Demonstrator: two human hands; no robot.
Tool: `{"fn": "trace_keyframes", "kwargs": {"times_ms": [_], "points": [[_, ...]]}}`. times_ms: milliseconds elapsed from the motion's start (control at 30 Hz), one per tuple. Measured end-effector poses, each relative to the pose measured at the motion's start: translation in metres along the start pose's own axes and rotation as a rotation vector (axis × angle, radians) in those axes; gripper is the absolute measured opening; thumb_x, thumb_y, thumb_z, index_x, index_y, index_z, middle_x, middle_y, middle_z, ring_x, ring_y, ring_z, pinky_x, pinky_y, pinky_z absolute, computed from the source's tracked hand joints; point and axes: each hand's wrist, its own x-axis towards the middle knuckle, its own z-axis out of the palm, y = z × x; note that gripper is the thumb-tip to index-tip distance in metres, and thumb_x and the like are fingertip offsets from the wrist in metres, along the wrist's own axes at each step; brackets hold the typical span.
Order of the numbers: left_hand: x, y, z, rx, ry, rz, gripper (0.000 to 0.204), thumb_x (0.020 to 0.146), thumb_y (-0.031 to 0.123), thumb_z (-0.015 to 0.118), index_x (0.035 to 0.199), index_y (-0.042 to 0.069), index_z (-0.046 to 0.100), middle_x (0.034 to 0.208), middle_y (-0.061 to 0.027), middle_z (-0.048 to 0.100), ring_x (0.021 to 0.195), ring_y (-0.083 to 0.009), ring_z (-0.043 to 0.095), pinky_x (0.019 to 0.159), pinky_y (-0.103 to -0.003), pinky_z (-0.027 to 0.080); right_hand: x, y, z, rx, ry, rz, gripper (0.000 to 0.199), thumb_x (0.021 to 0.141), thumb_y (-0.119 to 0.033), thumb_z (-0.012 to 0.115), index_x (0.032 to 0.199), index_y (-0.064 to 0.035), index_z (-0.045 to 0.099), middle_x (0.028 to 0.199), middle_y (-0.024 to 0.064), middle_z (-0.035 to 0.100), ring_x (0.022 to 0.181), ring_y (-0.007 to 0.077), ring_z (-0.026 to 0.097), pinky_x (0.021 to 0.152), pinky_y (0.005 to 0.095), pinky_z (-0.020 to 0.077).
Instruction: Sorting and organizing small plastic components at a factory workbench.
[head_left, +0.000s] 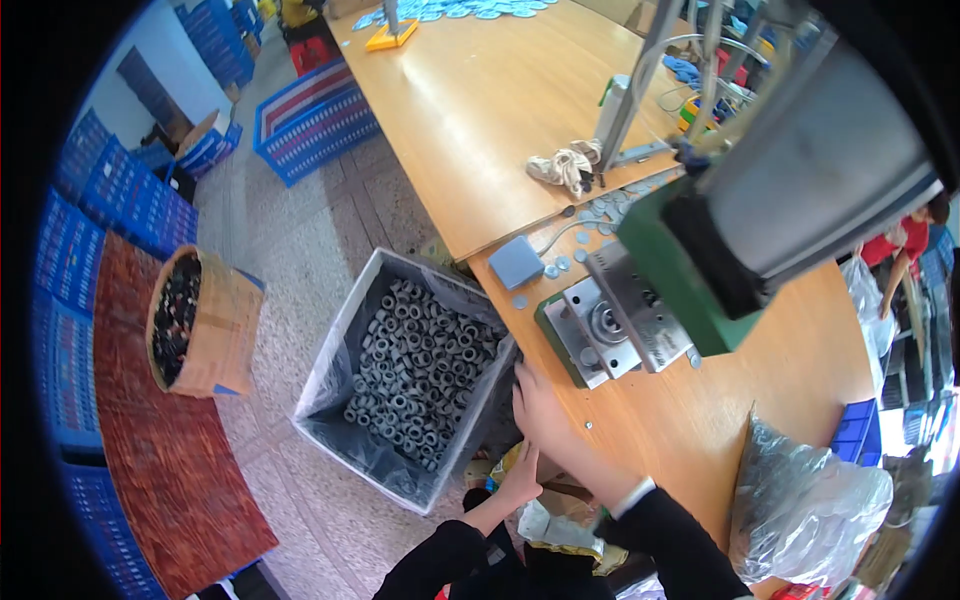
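My right hand is at the front edge of the table, beside the rim of a white bin. Its fingers look closed, and a small dark spot shows by the fingertips; what they hold is hidden. Just below it, my left hand has its fingers drawn together close under the right palm, their contents also hidden. Many small grey ring-shaped parts fill the plastic-lined bin. To the right of my hands stands a green press with a metal die block on the wooden table.
A blue-grey box and loose grey discs lie by the press. A crumpled cloth rests farther back. On the right is a clear plastic bag. A cardboard box and blue crates stand left on the floor.
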Motion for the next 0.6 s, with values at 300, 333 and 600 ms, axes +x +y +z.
{"fn": "trace_keyframes", "kwargs": {"times_ms": [300, 333, 600], "points": [[-0.016, -0.007, -0.025, -0.096, 0.077, -0.006, 0.091, 0.057, -0.011, 0.053, 0.133, 0.0, 0.005, 0.14, -0.0183, -0.002, 0.119, -0.0377, 0.031, 0.09, -0.035, 0.039, 0.122, 0.024, 0.08, -0.672, 0.067, 0.193, 0.03, 0.075, -0.001, 0.047, 0.103, 0.0055, 0.044, 0.112, 0.0233, 0.043, 0.102, 0.0336, 0.047, 0.082, 0.035, 0.0428], [-0.018, -0.012, -0.028, -0.105, 0.076, -0.007, 0.091, 0.057, -0.011, 0.053, 0.133, 0.0, 0.005, 0.14, -0.0183, -0.002, 0.119, -0.0377, 0.031, 0.09, -0.035, 0.039, 0.124, 0.019, 0.08, -0.747, -0.064, 0.228, 0.026, 0.075, -0.005, 0.048, 0.099, 0.0043, 0.048, 0.109, 0.0207, 0.047, 0.102, 0.029, 0.048, 0.081, 0.0305, 0.0434], [-0.017, -0.023, -0.032, -0.096, 0.065, 0.061, 0.091, 0.055, -0.011, 0.053, 0.133, -0.001, 0.007, 0.14, -0.0185, 0.001, 0.123, -0.0365, 0.025, 0.094, -0.034, 0.034, 0.113, 0.035, 0.071, -1.187, -0.09, -0.014, 0.01, 0.073, -0.01, 0.051, 0.079, -0.0033, 0.055, 0.073, 0.0073, 0.055, 0.073, 0.0194, 0.057, 0.063, 0.0274, 0.0476]]}}
